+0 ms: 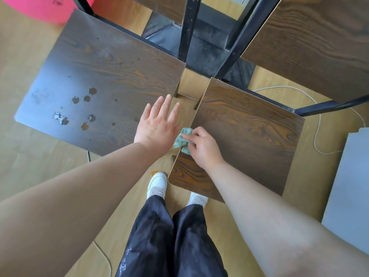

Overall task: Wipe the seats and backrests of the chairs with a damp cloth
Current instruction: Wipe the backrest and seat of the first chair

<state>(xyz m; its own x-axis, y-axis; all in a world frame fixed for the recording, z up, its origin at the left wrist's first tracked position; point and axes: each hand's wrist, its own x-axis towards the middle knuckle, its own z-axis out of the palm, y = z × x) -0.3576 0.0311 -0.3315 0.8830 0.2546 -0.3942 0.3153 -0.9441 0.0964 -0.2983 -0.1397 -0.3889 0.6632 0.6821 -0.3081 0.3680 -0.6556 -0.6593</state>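
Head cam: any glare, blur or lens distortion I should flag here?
Head view: pale bluish glare washes the left side of the left dark wood-grain chair seat, dulling its grain; the right dark wood-grain chair seat is evenly lit; wide-angle stretch balloons both forearms toward the bottom edge; the crumpled teal cloth in the right hand and the flat left hand look sharp.

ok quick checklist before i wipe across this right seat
1. Crumpled teal cloth gripped: pinched in the right hand. ok
2. Cloth at the start point: at the left edge of the right dark wood-grain chair seat. ok
3. Wiping path: nothing lies on that seat. ok
4. Left hand free: open, holds nothing. ok
5. Cloth damp enough: cannot tell
6. Left dark chair seat with chipped holes already wiped: cannot tell
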